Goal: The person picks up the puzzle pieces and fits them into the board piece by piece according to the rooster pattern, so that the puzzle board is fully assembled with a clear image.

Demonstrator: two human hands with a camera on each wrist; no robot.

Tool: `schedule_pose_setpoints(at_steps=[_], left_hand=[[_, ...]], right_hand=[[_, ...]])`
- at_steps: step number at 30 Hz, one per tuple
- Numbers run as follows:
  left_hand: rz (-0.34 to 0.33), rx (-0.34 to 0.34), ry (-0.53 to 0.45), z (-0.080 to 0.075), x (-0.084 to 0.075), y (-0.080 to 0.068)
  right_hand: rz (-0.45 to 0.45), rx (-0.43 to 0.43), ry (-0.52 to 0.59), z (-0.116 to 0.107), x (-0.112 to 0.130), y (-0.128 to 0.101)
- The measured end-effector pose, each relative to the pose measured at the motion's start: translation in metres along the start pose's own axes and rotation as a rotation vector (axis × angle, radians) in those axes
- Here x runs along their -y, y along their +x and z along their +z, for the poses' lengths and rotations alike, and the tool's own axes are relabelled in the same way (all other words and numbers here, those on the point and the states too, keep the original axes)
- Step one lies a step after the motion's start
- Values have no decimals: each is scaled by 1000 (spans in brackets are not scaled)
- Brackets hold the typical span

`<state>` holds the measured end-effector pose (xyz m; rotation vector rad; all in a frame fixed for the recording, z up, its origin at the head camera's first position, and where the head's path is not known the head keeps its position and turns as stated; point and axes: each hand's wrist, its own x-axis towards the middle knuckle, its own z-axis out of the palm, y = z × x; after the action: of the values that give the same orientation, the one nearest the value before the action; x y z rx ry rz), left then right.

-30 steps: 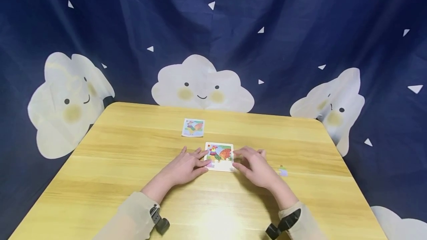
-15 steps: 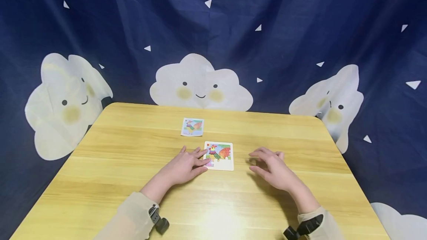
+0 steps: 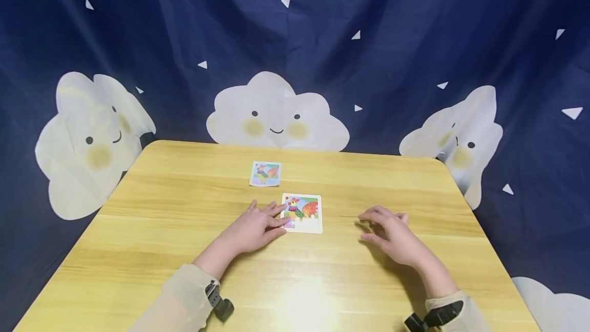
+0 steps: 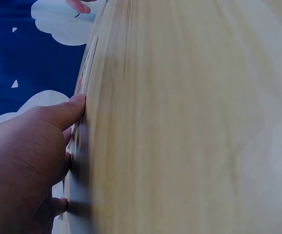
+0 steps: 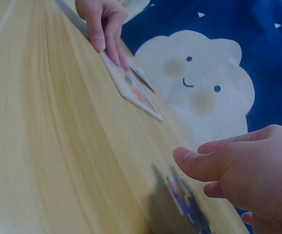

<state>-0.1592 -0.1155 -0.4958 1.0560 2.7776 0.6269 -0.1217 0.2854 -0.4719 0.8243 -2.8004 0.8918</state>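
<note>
A square jigsaw puzzle (image 3: 310,226) in a white frame shows a rooster; its lower right part is bare white. My left hand (image 3: 255,227) rests on the left edge of the frame, fingers spread and nearly straight. In the left wrist view, the thumb of that hand (image 4: 29,141) touches the edge of the frame. To the right, my right hand (image 3: 394,237) hovers over the table with loosely bent fingers and nothing between them. Loose puzzle pieces (image 5: 182,197) lie below its fingers in the right wrist view; the hand hides them in the head view.
A small paper card (image 3: 265,174) with the same rooster picture lies behind the puzzle, slightly left. The wooden table (image 3: 193,183) has rounded far corners. A dark blue curtain (image 3: 184,14) with white clouds hangs behind it.
My right hand has let go of the frame's right edge and moved right, over the loose pieces, which it now covers in the head view. My left hand stays on the frame.
</note>
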Motion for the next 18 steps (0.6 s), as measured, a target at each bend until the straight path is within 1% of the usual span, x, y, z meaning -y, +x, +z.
schedule_pose_setpoints(at_steps=[6, 13, 18], left_hand=[[3, 2, -2, -1, 0, 1], [5, -1, -15, -3, 0, 1], [7, 2, -10, -2, 0, 1]], right_hand=[[29, 25, -1, -3, -6, -6], [66, 57, -15, -4, -10, -7], [119, 75, -19, -2, -11, -9]])
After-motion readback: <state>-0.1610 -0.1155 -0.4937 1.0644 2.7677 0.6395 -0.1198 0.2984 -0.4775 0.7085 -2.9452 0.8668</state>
